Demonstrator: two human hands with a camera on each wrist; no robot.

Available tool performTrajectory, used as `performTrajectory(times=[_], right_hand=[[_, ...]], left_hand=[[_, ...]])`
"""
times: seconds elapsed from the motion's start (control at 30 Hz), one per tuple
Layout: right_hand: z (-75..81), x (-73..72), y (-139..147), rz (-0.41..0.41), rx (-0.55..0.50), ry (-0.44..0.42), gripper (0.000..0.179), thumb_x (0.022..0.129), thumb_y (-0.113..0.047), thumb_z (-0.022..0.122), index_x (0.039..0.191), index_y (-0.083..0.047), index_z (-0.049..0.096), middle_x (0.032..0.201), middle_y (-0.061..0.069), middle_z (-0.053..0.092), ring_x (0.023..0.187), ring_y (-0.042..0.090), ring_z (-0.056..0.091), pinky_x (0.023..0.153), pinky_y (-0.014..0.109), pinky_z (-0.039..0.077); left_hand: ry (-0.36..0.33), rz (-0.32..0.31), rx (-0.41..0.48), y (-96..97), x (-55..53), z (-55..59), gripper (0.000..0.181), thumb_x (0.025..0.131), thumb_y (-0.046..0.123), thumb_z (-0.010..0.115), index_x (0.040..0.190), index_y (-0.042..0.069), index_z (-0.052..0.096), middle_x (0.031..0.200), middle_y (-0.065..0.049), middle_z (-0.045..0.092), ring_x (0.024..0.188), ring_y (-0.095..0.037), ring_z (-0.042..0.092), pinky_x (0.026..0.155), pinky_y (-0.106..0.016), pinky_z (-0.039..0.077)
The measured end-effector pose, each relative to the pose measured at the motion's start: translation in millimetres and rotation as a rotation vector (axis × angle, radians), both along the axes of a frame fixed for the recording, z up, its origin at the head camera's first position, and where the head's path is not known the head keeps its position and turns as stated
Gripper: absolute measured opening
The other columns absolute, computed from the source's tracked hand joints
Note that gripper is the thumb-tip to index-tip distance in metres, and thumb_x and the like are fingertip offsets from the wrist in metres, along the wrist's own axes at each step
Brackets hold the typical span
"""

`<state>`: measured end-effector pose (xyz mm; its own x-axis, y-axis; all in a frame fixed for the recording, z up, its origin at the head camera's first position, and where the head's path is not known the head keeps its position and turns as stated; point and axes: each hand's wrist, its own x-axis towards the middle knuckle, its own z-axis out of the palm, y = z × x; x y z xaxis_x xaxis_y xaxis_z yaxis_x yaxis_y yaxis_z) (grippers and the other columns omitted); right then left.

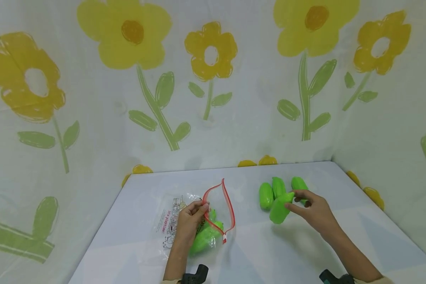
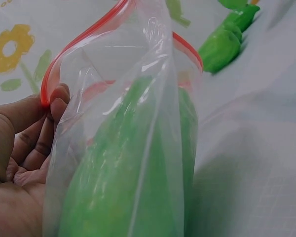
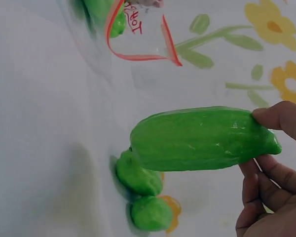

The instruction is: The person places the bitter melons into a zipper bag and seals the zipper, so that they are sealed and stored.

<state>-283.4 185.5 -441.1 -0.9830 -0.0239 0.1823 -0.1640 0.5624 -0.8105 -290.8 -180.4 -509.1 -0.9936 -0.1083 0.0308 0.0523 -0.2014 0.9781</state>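
The left hand (image 1: 189, 224) pinches the red zip rim (image 1: 230, 207) of a clear plastic zip bag (image 1: 170, 221) between thumb and forefinger, its remaining fingers curled in. The bag rests on the left half of the tabletop (image 1: 255, 256), between its left edge and its middle; its mouth gapes, the rim bowed into a loop. At least two green papaya-like fruits (image 1: 205, 240) show inside, and black drawings and red lettering mark the bag's side.

The right hand (image 1: 316, 210) holds another papaya-like fruit (image 1: 280, 210) by its narrow tip, thumb on one side and fingertips on the other, the gap between them only as wide as that tip. This fruit hangs above the right half of the tabletop. Just beyond it, toward the far edge and the far right corner, lie three loose green fruits (image 1: 266, 196), the rightmost partly hidden by the right hand.
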Motion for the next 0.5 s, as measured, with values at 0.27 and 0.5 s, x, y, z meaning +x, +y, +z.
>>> performTrajectory(times=[0.27, 0.5], right_hand=[[-4.1, -1.8, -20.2, 0.014, -0.151, 0.023, 0.051, 0.087, -0.034, 0.08, 0.127, -0.007, 0.064, 0.112, 0.008, 0.063, 0.088, 0.018, 0.052, 0.068, 0.026, 0.046], [-7.7, -6.2, -42.5, 0.013, -0.256, 0.02, 0.052, 0.085, -0.03, 0.083, 0.126, -0.005, 0.064, 0.113, 0.01, 0.064, 0.094, 0.02, 0.055, 0.075, 0.025, 0.05]], left_hand=[[0.005, -0.004, 0.013, 0.0, -0.7, -2.5, 0.041, 0.09, 0.025, 0.077, 0.116, -0.005, 0.067, 0.109, -0.022, 0.067, 0.089, -0.017, 0.067, 0.073, -0.022, 0.055], [0.006, -0.001, -0.011, -0.2, -1.5, -0.8, 0.04, 0.09, 0.027, 0.077, 0.115, -0.002, 0.069, 0.104, -0.016, 0.069, 0.087, -0.016, 0.066, 0.072, -0.022, 0.055]])
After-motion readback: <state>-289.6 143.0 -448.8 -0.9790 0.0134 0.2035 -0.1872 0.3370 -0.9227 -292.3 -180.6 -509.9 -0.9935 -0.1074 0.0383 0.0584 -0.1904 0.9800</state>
